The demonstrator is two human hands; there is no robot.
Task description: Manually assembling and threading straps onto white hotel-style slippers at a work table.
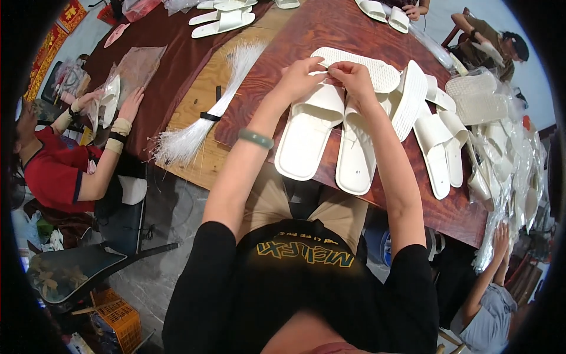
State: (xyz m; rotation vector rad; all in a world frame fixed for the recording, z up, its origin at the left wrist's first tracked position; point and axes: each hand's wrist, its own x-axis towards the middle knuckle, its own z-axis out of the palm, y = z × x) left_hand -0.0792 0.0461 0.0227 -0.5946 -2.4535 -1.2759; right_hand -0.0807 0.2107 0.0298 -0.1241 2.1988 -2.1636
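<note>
head view, hands: left hand [303,75] and right hand [349,76] meeting fingertip to fingertip, pinching narrow on something tiny, can't tell what

slippers: white slipper pair [330,135] lying side by side on the dark wooden table [283,112], right under the hands, straps touching them

left side: bundle of thin white plastic ties [203,118] lying near the left forearm

right side: more white slippers [436,141] piling up, some bagged

nearby: other people working around the table
</note>
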